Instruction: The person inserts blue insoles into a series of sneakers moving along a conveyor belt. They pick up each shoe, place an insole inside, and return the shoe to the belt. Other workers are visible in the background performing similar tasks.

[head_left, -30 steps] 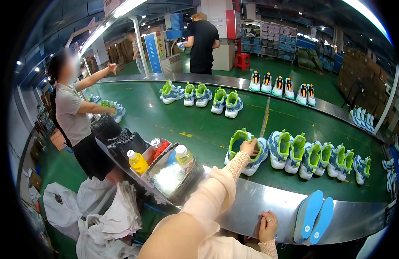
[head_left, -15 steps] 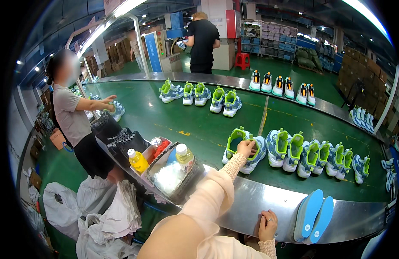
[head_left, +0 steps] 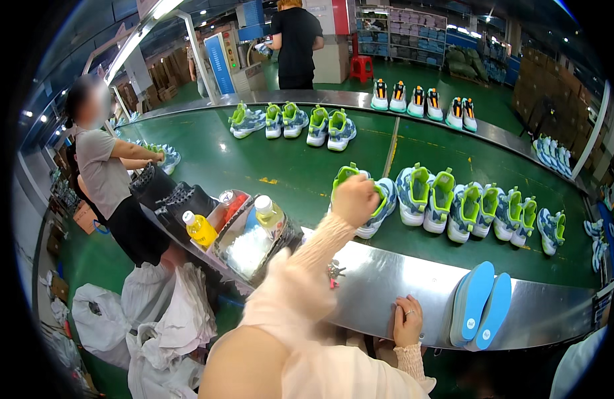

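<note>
My left hand (head_left: 355, 201) is raised over a pair of blue-and-white camouflage sneakers with lime-green linings. Its fingers are curled closed, and whatever they may hold is hidden. One sneaker (head_left: 385, 207) of that pair shows to the right of the hand; its mate (head_left: 345, 174) is partly covered behind it. My right hand (head_left: 407, 320), with a ring on one finger, lies on the metal edge (head_left: 370, 286) of the line, fingers extended and holding nothing. To its right rest two stacks of blue insoles (head_left: 476, 302).
Several matching sneakers (head_left: 463, 213) stand in a row on the green belt (head_left: 253, 159), others farther back. Black-and-white shoes (head_left: 416, 103) line the far rail. At left are a bin (head_left: 277, 256) with bottles, a bunch of keys (head_left: 334, 274), white sacks (head_left: 164, 319) and a co-worker (head_left: 104, 173).
My left hand has lifted out of the sneaker's opening and closed its fingers. The view has tilted downward a little. The co-worker's arms have lowered toward shoes. My right hand stays on the metal edge.
</note>
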Demonstrator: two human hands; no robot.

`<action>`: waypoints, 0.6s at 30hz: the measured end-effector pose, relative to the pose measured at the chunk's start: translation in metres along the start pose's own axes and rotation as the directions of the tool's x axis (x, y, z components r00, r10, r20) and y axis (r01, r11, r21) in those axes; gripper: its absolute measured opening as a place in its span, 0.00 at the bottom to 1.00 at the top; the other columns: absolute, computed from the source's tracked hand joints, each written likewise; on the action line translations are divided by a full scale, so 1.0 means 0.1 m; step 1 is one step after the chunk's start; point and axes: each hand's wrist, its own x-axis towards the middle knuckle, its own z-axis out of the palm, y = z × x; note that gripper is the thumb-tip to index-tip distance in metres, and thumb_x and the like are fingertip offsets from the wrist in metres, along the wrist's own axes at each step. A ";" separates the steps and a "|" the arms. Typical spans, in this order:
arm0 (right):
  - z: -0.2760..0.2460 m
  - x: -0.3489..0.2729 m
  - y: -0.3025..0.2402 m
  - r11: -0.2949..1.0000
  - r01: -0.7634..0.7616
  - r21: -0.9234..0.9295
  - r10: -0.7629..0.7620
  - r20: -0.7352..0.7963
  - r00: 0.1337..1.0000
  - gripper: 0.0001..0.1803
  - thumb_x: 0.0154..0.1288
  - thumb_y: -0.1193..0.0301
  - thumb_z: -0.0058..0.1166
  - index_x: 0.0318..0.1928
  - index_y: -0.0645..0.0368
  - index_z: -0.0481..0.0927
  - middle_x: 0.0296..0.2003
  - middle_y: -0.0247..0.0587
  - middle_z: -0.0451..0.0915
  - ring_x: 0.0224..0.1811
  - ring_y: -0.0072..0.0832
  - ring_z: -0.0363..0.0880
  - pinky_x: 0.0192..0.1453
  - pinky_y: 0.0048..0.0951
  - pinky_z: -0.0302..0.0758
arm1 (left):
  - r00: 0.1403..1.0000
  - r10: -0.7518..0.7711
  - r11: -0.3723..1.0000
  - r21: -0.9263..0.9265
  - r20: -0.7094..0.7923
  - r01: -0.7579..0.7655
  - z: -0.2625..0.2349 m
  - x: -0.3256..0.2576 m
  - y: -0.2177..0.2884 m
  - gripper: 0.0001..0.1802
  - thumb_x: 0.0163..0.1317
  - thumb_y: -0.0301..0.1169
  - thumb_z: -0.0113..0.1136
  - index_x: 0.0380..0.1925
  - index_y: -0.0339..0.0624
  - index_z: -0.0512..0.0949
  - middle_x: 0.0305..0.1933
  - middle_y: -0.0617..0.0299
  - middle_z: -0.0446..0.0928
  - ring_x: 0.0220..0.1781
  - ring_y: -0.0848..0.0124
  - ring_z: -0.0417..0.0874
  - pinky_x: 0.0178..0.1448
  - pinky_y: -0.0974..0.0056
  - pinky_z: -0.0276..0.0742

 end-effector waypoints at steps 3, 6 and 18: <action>-0.03 0.01 0.02 1.000 0.001 0.006 -0.001 0.015 1.000 0.07 0.58 0.76 0.48 0.35 0.62 0.79 0.40 0.44 0.80 0.52 0.46 0.72 0.60 0.43 0.64 | 0.982 -0.040 0.998 0.031 -0.185 0.046 -0.86 -0.35 0.02 0.09 0.44 0.23 0.57 0.15 0.39 0.66 0.21 0.57 0.66 0.22 0.59 0.71 0.25 0.58 0.67; -0.06 0.01 0.05 1.000 -0.003 0.004 0.003 0.017 1.000 0.07 0.59 0.76 0.47 0.35 0.63 0.79 0.41 0.45 0.80 0.53 0.46 0.71 0.61 0.43 0.63 | 0.932 -0.217 0.928 0.234 -0.289 0.289 -1.44 -0.84 -0.21 0.08 0.47 0.21 0.55 0.16 0.38 0.66 0.19 0.56 0.64 0.21 0.59 0.70 0.26 0.59 0.65; -0.15 0.01 0.13 0.999 -0.024 -0.049 0.025 0.019 0.999 0.08 0.58 0.75 0.49 0.34 0.61 0.81 0.42 0.44 0.80 0.54 0.45 0.71 0.61 0.42 0.64 | 0.884 -0.449 0.892 -0.012 -0.128 0.451 -1.26 -0.96 -0.26 0.05 0.56 0.27 0.57 0.28 0.35 0.76 0.29 0.53 0.76 0.31 0.61 0.78 0.36 0.63 0.73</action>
